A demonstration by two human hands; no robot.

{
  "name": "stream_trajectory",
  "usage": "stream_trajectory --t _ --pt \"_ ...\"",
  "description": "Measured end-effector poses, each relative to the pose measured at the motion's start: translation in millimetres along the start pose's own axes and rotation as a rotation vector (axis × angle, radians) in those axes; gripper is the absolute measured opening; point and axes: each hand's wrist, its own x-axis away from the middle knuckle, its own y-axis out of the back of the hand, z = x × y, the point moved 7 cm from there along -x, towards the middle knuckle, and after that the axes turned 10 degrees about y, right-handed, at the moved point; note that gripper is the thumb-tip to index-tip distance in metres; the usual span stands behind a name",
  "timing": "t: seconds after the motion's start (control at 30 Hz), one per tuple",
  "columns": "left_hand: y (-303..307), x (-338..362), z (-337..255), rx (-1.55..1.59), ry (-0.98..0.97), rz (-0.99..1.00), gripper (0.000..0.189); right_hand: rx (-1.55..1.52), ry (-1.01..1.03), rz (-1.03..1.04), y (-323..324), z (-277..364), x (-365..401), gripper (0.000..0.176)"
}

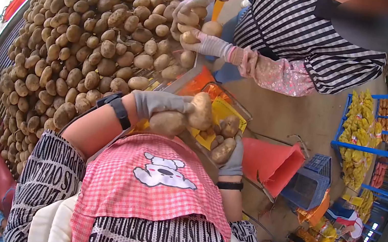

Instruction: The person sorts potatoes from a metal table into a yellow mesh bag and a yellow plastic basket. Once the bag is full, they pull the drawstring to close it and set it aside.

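My left hand (163, 104), in a grey glove, is closed on potatoes: one large potato (167, 122) sits under the palm and another (201, 111) is at the fingertips. Lower right, my right hand (235, 159), also gloved, has its fingers round a potato (223, 150). One more potato (229, 125) lies just above that hand. Between the hands, a yellow bag (226, 114) hangs at an orange chute (198, 83), with smaller potatoes at its opening. Many potatoes (108, 49) cover the sorting table on the left.
Across the table, a co-worker in a striped top (293, 29) holds potatoes in gloved hands. A red bin (269, 165) and blue crates (306, 187) stand on the right. Beyond are blue racks (375, 151) with yellow bags, and people farther off at lower right.
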Motion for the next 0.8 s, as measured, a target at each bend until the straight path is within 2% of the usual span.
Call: stream_trajectory --t 0.03,0.07,0.1,0.13,0.17,0.2,0.23,0.27,0.33,0.37,0.4,0.43,0.47,0.5,0.57,0.6,0.63,0.7,0.73,0.77,0.8 --pt "-0.1 -22.4 0.9 -0.143 0.047 0.012 0.055 -0.002 0.0 -0.002 11.3 3.9 -2.7 0.053" --pt "-2.1 -43.7 6.5 -0.16 0.077 -0.059 0.053 0.07 0.105 -0.225 35.6 14.9 -7.5 0.05" --pt "-3.0 -67.1 25.0 -0.11 0.243 -0.187 0.053 0.149 0.201 -0.45 60.9 24.8 -7.0 0.047" --pt "12.5 -96.5 36.2 -0.079 0.199 -0.262 0.053 0.156 0.19 -0.451 78.7 25.7 -11.5 0.047" --pt "5.2 -102.2 37.8 -0.068 0.188 -0.271 0.053 0.229 0.276 -0.528 103.5 33.5 -13.5 0.045" --pt "6.1 -98.4 33.4 -0.155 0.153 -0.439 0.052 0.303 0.36 -0.591 116.9 42.5 -13.5 0.042" --pt "12.0 -88.8 27.7 -0.232 0.112 -0.618 0.05 0.322 0.333 -0.569 106.7 42.9 -10.0 0.042" --pt "24.7 -81.1 29.5 -0.202 0.083 -0.667 0.05 0.392 0.32 -0.633 98.2 45.2 -2.5 0.041" --pt "47.1 -57.7 40.3 -0.602 -0.001 -0.62 0.046 0.556 0.308 -0.699 100.9 46.4 -6.1 0.04" --pt "58.8 -34.4 44.4 -0.564 -0.022 -0.693 0.046 0.641 0.327 -0.7 105.9 47.4 -18.3 0.039" --pt "64.7 -16.7 52.5 -0.427 -0.042 -0.662 0.041 0.678 0.274 -0.658 97.8 33.8 -26.4 0.039" --pt "66.7 -1.6 60.9 -0.297 -0.072 -0.612 0.037 0.731 0.282 -0.498 81.2 27.7 -34.1 0.036" --pt "63.1 23.8 58.0 -0.283 -0.121 -0.775 0.028 0.774 0.293 -0.337 55.3 20.2 -42.9 0.033" --pt "55.9 43.6 58.2 -0.256 -0.149 -0.808 0.028 0.8 0.262 -0.306 36.6 9.9 -51.8 0.033" --pt "47.7 90.0 63.6 -0.14 -0.293 -0.951 0.022 0.975 0.179 -0.105 -11.5 -21.5 -73.0 0.028" --pt "41.9 107.3 69.9 0.018 -0.441 -0.91 0.025 1.02 0.182 -0.03 -42.7 -40.3 -79.7 0.026" --pt "43.9 125.8 82.7 0.039 -0.471 -0.935 0.025 1.041 0.156 0.002 -65.1 -62.6 -88.4 0.026" --pt "34.9 170.7 96.9 -0.086 -0.596 -1.101 0.027 1.192 0.103 0.264 -124.9 -108.6 -96.6 0.029" --pt "30.6 189.6 107.8 -0.066 -0.62 -1.116 0.027 1.249 0.095 0.439 -148.3 -133.2 -99.6 0.035" --pt "27.6 216.0 119.5 -0.193 -0.564 -1.322 0.026 1.295 0.087 0.616 -169.2 -159.1 -99.9 0.043" --pt "22.7 241.1 129.2 -0.321 -0.495 -1.526 0.026 1.445 0.066 0.669 -186.5 -184.8 -100.0 0.05"
